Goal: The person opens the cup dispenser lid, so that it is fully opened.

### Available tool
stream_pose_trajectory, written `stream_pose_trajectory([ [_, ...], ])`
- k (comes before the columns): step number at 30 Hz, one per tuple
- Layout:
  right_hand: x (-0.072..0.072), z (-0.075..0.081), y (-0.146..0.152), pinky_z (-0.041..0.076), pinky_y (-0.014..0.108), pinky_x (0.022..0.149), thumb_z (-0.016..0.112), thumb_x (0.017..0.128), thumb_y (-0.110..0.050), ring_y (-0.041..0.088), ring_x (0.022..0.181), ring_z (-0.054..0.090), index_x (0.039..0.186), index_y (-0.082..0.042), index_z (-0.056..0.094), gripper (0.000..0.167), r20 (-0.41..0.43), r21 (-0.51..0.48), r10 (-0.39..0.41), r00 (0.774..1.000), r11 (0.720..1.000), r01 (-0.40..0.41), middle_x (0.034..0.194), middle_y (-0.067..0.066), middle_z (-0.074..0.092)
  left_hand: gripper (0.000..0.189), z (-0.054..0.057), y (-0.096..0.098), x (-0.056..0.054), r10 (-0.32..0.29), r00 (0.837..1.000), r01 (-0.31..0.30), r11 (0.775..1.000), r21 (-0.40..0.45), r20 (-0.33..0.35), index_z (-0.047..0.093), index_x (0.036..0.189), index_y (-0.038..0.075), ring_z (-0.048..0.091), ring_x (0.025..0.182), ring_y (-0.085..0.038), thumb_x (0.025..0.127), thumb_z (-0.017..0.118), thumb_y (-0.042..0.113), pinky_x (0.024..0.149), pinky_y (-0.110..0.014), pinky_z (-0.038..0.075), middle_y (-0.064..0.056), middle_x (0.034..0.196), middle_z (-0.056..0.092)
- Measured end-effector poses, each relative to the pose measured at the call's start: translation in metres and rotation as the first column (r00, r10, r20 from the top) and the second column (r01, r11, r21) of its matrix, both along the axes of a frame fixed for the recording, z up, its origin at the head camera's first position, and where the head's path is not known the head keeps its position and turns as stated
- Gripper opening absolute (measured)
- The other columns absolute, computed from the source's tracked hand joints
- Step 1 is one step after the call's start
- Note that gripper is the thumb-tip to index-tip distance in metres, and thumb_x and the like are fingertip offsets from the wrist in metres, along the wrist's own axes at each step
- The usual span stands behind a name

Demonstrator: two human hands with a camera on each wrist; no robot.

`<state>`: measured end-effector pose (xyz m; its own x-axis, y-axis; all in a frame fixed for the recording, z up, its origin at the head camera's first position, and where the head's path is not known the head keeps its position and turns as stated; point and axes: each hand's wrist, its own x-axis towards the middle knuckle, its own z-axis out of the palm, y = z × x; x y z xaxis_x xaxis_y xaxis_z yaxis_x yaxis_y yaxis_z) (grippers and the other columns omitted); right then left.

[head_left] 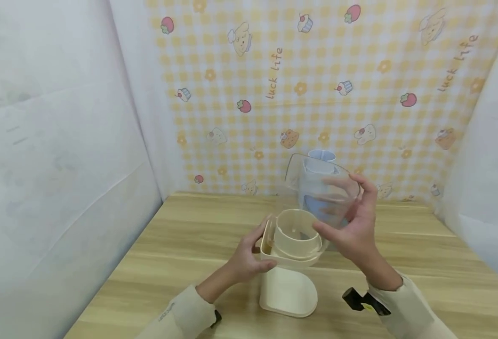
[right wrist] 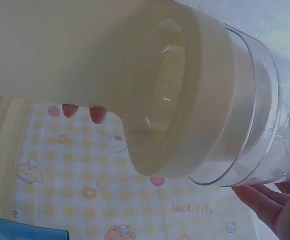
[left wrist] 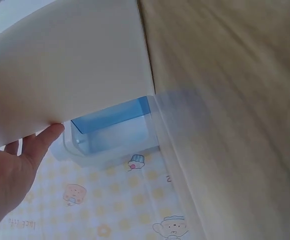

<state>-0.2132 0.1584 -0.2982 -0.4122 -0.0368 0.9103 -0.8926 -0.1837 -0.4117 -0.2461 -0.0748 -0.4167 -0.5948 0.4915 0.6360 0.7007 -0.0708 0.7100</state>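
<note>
A cream dispenser stand (head_left: 289, 292) with a flat rounded base stands on the table, a round collar (head_left: 297, 214) at its top. On its left side my left hand (head_left: 249, 256) grips the upper edge, thumb in front and fingers behind. My right hand (head_left: 355, 233) holds a clear, see-through container (head_left: 291, 181), tilted, by its right side. In the right wrist view the clear container (right wrist: 267, 100) adjoins the cream ring (right wrist: 217, 110), and the right hand's fingers (right wrist: 257, 200) lie along its wall. The stand's broad panel (left wrist: 75, 65) fills much of the left wrist view.
Behind the clear container stands a blue-and-white container (head_left: 322, 155), partly seen through it. The wood-grain table (head_left: 181, 245) ends at a yellow checked cloth backdrop (head_left: 257, 84). White sheets (head_left: 62, 141) hang at both sides.
</note>
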Motion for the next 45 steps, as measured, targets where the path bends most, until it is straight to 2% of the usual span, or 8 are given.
stream_pose_trajectory([
  [7,0.004,0.011,0.013,0.057,0.029,0.081,0.093,0.068,-0.012,0.031,0.105,0.066,0.132,0.003,0.028,0.092,-0.086,-0.139,0.031,0.996,0.989,-0.043,0.125,0.026,0.059,0.107,0.002,-0.007,-0.001,0.004,1.000,-0.006,0.997,-0.072,-0.023,0.012,0.159,0.004,0.052,0.127,-0.025,0.088,0.056,0.070,0.093,-0.042,0.053,-0.020,0.154,0.038],
  [12,0.012,0.016,0.021,0.055,0.029,0.082,0.094,0.064,-0.007,0.034,0.109,0.063,0.130,0.005,0.029,0.093,-0.096,-0.194,0.053,0.994,0.978,-0.071,0.123,0.028,0.060,0.106,0.006,-0.011,-0.003,0.032,0.999,-0.035,0.993,-0.115,-0.028,0.010,0.157,0.000,0.046,0.135,-0.029,0.090,0.052,0.070,0.103,-0.046,0.045,-0.019,0.157,0.031],
  [17,0.023,0.021,0.025,0.054,0.027,0.080,0.094,0.061,-0.002,0.034,0.108,0.062,0.127,0.006,0.030,0.092,-0.109,-0.228,0.077,0.991,0.968,-0.100,0.123,0.028,0.061,0.103,0.009,-0.015,-0.008,0.008,1.000,-0.010,0.991,-0.132,-0.016,0.010,0.157,-0.002,0.036,0.141,-0.034,0.093,0.052,0.066,0.106,-0.051,0.041,-0.020,0.160,0.025],
  [21,0.029,0.023,0.031,0.054,0.025,0.077,0.094,0.060,0.000,0.034,0.105,0.062,0.125,0.008,0.029,0.092,-0.141,-0.243,0.106,0.984,0.960,-0.138,0.121,0.029,0.061,0.094,0.011,-0.019,-0.014,-0.019,1.000,0.018,0.993,-0.119,-0.009,0.015,0.157,0.001,0.032,0.144,-0.034,0.095,0.054,0.060,0.107,-0.051,0.040,-0.017,0.161,0.025],
  [25,0.033,0.023,0.036,0.054,0.025,0.075,0.094,0.059,0.000,0.034,0.103,0.062,0.124,0.010,0.030,0.092,-0.171,-0.237,0.122,0.978,0.958,-0.161,0.120,0.030,0.059,0.081,0.013,-0.023,-0.018,-0.019,1.000,0.017,0.995,-0.097,-0.018,0.023,0.157,0.005,0.038,0.139,-0.030,0.098,0.055,0.050,0.104,-0.049,0.043,-0.015,0.157,0.034],
  [33,0.038,0.020,0.033,0.055,0.023,0.078,0.095,0.060,-0.004,0.033,0.107,0.062,0.121,0.013,0.031,0.090,-0.231,-0.184,0.105,0.967,0.972,-0.149,0.118,0.031,0.061,0.061,0.012,-0.030,-0.022,0.042,0.998,-0.043,0.998,-0.039,-0.036,0.037,0.150,0.001,0.045,0.133,-0.026,0.103,0.053,0.036,0.100,-0.051,0.044,-0.017,0.148,0.046],
  [38,0.044,0.018,0.029,0.054,0.023,0.080,0.093,0.061,-0.001,0.032,0.106,0.062,0.121,0.013,0.031,0.087,-0.236,-0.184,0.142,0.961,0.965,-0.188,0.118,0.030,0.061,0.051,0.011,-0.033,-0.026,0.079,0.994,-0.078,0.997,0.007,-0.074,0.042,0.144,-0.004,0.048,0.127,-0.023,0.104,0.052,0.026,0.096,-0.047,0.048,-0.022,0.141,0.050],
  [45,0.048,0.011,0.020,0.049,0.020,0.077,0.093,0.064,-0.008,0.029,0.105,0.062,0.117,0.013,0.035,0.081,-0.296,-0.162,0.124,0.947,0.971,-0.178,0.117,0.029,0.064,0.045,0.013,-0.039,-0.034,0.122,0.990,-0.121,0.992,0.018,-0.075,0.046,0.141,-0.005,0.047,0.125,-0.017,0.103,0.053,0.018,0.092,-0.041,0.050,-0.022,0.140,0.051],
])
